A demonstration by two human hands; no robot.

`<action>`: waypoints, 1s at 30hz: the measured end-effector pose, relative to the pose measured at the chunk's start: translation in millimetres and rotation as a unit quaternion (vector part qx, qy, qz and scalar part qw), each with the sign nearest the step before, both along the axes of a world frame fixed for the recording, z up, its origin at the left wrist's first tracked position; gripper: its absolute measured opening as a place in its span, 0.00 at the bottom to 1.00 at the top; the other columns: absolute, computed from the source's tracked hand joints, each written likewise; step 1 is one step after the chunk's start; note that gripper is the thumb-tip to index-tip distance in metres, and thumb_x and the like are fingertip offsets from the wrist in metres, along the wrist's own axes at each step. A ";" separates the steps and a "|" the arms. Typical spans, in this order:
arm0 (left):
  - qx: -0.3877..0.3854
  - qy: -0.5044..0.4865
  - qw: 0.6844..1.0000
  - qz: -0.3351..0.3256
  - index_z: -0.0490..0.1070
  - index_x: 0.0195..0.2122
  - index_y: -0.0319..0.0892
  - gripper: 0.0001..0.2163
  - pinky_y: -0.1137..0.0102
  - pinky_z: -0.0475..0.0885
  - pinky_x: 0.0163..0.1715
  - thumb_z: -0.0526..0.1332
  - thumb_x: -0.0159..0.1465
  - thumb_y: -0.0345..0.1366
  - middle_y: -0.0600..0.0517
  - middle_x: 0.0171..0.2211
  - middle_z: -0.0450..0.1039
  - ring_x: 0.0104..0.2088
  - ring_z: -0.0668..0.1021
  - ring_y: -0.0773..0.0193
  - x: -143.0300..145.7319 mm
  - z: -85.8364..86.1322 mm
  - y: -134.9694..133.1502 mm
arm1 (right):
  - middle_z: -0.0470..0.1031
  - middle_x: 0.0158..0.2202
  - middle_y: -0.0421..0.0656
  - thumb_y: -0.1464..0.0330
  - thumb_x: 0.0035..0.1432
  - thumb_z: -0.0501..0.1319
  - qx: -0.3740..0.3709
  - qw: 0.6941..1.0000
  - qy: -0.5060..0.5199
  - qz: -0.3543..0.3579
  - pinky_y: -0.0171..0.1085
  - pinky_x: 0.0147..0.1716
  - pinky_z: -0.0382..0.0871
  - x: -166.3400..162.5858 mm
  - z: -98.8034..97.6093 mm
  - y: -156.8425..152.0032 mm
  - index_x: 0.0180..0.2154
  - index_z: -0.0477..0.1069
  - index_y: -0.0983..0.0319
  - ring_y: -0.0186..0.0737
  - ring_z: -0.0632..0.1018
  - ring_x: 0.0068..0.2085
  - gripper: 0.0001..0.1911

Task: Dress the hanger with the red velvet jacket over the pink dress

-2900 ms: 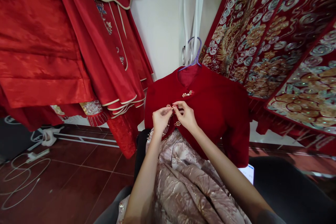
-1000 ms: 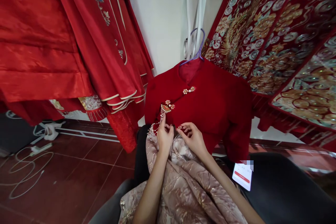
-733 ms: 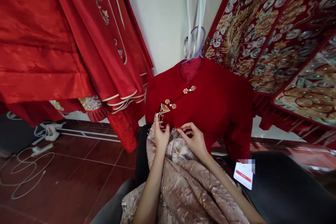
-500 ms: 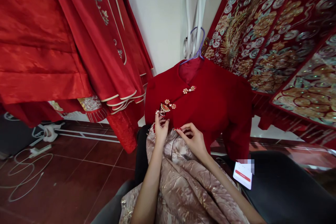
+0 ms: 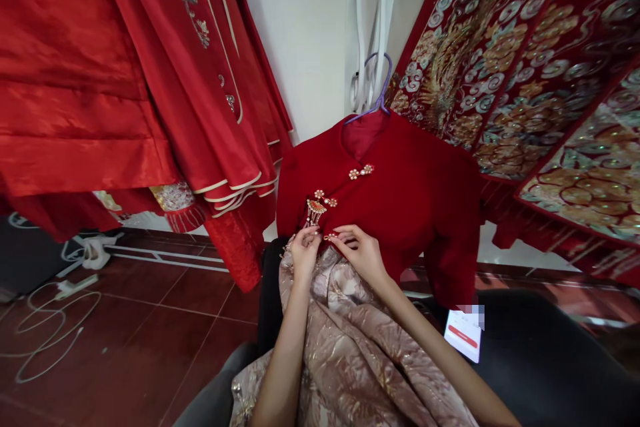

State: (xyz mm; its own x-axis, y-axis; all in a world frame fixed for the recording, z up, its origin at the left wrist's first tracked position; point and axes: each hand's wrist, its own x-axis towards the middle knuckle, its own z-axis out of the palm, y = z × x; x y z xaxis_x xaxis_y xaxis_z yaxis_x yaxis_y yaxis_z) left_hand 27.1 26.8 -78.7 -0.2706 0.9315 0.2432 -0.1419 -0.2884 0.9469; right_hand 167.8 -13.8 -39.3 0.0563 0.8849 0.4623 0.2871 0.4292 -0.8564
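A red velvet jacket (image 5: pixel 400 200) hangs in front of me, with beaded flower frog buttons (image 5: pixel 361 172) at its collar and chest. Below the chest buttons hangs a fan-shaped ornament (image 5: pixel 317 208) with a beaded tassel. Just under that tassel, the fingertips of my left hand (image 5: pixel 305 255) are pinched together; what they hold is hidden. My right hand (image 5: pixel 361 253) pinches a small beaded frog button (image 5: pixel 330 237) at the jacket's front edge, close to the left fingertips. A shiny pinkish-beige brocade cloth (image 5: pixel 345 333) lies over my lap beneath both forearms.
A purple hanger (image 5: pixel 383 93) on a white stand carries the jacket. Red garments (image 5: pixel 200 80) hang at left, and embroidered ones (image 5: pixel 525 80) at right. A lit phone (image 5: pixel 463 333) lies on a black seat (image 5: pixel 540 360). A white cable (image 5: pixel 55 307) coils on the tiled floor.
My left hand has moved down from the fan ornament, whose tassel now hangs free. The right hand has shifted slightly up and left, and the beaded button shows at its fingertips.
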 end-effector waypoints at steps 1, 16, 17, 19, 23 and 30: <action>-0.009 0.004 1.000 -0.011 0.73 0.35 0.38 0.10 0.66 0.75 0.42 0.65 0.50 0.30 0.47 0.38 0.79 0.36 0.80 0.64 0.6 0.6 -0.4 | 0.79 0.32 0.44 0.60 0.55 0.64 -0.002 1.000 -0.009 0.004 0.37 0.33 0.77 -1.1 1.6 5.7 0.39 0.75 0.61 0.39 0.80 0.33 0.13; 0.013 0.014 1.000 -0.018 0.77 0.36 0.37 0.09 0.64 0.76 0.45 0.65 0.54 0.33 0.46 0.36 0.81 0.37 0.81 0.61 4.3 7.5 -8.6 | 0.77 0.33 0.42 0.68 0.58 0.60 0.026 0.990 -0.136 -0.032 0.36 0.33 0.75 -7.8 -0.9 30.1 0.37 0.76 0.59 0.37 0.78 0.31 0.06; 0.018 0.023 1.000 -0.012 0.77 0.37 0.37 0.09 0.64 0.76 0.45 0.65 0.54 0.33 0.46 0.36 0.81 0.37 0.81 0.61 4.5 7.6 -8.7 | 0.77 0.33 0.42 0.68 0.58 0.60 0.027 0.989 -0.138 -0.035 0.36 0.32 0.75 -8.7 -0.7 30.2 0.36 0.76 0.59 0.37 0.78 0.30 0.06; 0.023 0.037 0.999 -0.002 0.77 0.37 0.37 0.09 0.64 0.76 0.44 0.64 0.55 0.31 0.46 0.36 0.81 0.37 0.82 0.61 4.6 8.0 -8.8 | 0.77 0.33 0.42 0.67 0.58 0.60 0.028 0.989 -0.137 -0.040 0.36 0.32 0.75 -10.2 -0.4 30.4 0.36 0.76 0.60 0.37 0.78 0.30 0.06; 0.024 0.061 0.998 0.006 0.77 0.36 0.37 0.08 0.64 0.76 0.42 0.63 0.55 0.31 0.46 0.35 0.81 0.35 0.82 0.61 4.7 7.2 -8.2 | 0.76 0.32 0.43 0.67 0.58 0.60 0.028 0.990 -0.132 -0.049 0.36 0.32 0.75 -12.1 -0.2 32.3 0.35 0.75 0.60 0.37 0.78 0.30 0.06; 0.065 0.093 0.994 -0.002 0.74 0.40 0.38 0.09 0.67 0.75 0.41 0.62 0.57 0.31 0.47 0.36 0.78 0.36 0.80 0.63 2.3 2.0 -6.7 | 0.77 0.33 0.43 0.67 0.59 0.59 0.017 0.991 -0.124 -0.042 0.38 0.35 0.76 -8.9 0.6 27.5 0.37 0.74 0.60 0.39 0.79 0.32 0.06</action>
State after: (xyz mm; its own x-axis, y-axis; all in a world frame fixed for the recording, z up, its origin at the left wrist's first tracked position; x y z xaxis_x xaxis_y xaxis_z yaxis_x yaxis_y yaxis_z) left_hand 29.4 20.0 -76.7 -0.2060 0.8899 0.4071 0.0304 -0.4100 0.9116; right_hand 158.9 13.7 -38.8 0.0095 0.8654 0.5009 0.5234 0.4225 -0.7399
